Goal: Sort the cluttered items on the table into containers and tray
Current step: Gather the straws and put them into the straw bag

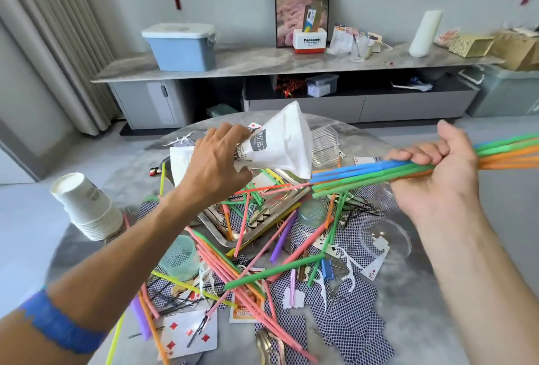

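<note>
Right hand (437,172) grasps a bundle of straws (379,173), long axis near-horizontal, pointing left-right. Left hand (215,166) grips a white paper bag (280,142), tilted, above the tray (262,227).

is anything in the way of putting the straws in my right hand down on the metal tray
Yes. The left hand holds a white paper bag above the tray, and loose straws already cross it. The right hand grips its straw bundle off to the side.
</note>
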Motion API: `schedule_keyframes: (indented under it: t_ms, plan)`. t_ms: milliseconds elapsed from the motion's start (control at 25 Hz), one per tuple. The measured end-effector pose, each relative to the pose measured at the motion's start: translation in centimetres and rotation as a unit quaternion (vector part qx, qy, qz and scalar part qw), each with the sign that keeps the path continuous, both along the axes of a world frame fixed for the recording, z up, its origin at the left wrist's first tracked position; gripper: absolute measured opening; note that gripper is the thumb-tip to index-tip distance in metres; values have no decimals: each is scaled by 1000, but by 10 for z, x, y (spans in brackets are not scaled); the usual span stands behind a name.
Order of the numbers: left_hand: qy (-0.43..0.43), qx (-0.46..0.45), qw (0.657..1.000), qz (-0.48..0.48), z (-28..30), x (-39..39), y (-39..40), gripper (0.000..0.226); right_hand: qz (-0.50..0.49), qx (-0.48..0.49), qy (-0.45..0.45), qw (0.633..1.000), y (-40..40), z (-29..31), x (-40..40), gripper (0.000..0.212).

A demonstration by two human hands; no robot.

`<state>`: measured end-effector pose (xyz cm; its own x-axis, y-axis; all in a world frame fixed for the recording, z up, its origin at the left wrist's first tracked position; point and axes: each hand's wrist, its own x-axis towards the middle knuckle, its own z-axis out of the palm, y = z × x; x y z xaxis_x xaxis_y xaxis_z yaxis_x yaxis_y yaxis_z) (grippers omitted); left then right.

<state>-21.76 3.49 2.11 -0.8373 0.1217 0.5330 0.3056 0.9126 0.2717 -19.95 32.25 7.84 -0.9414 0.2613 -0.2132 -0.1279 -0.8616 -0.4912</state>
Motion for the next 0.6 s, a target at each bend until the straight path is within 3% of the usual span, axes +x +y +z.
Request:
schedule_keyframes:
  t_ms: [240,600]
  plan:
    - [25,101,993,-54,4,60,9,49,-9,-65,91,994,10,32,25,50]
    - [-4,87,996,-8,-15,64,20,44,23,-21,154,988,-12,40,39,50]
